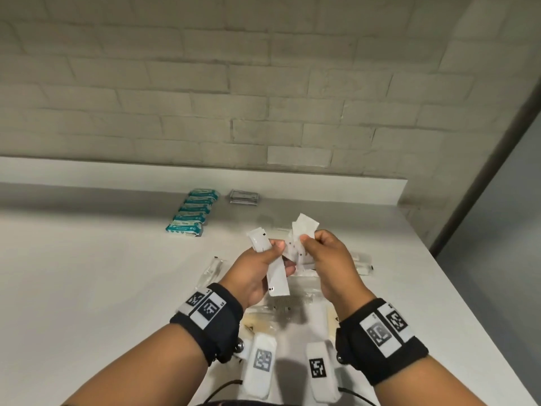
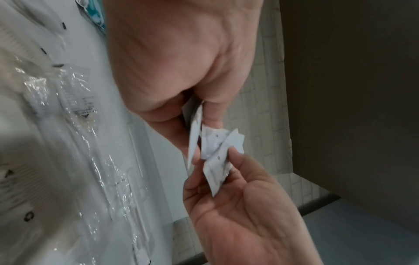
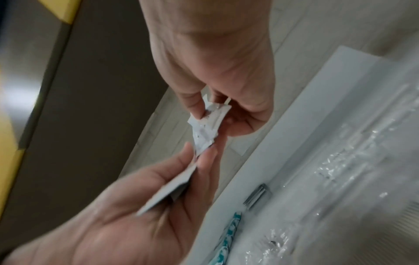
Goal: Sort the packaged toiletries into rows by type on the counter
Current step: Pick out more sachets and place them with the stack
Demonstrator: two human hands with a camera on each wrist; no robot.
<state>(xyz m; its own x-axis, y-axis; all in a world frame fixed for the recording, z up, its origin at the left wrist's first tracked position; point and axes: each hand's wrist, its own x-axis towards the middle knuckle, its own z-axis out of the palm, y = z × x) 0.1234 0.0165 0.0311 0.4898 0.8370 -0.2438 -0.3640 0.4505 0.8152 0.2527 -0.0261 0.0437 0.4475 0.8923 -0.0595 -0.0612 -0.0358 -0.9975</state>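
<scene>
In the head view my left hand [image 1: 281, 257] grips long white sachets [image 1: 276, 278] that stick out above and below the fist. My right hand [image 1: 310, 240] pinches a crumpled bunch of small white packets [image 1: 301, 230] right beside the left thumb. The left wrist view shows the left hand [image 2: 199, 114] holding the flat sachets [image 2: 194, 141], which touch the packets [image 2: 219, 145]. In the right wrist view the right hand [image 3: 204, 111] pinches the packets [image 3: 205, 129]. A row of teal packs [image 1: 191, 212] and a stack of grey sachets [image 1: 244, 197] lie at the back of the counter [image 1: 87, 273].
Clear-wrapped items, among them a comb [image 1: 295, 303] and slim sticks [image 1: 212, 266], lie under and around my hands. More wrapped items [image 1: 363, 263] lie to the right. A raised ledge [image 1: 117, 171] and brick wall run behind; the counter's right edge [image 1: 468, 317] drops off.
</scene>
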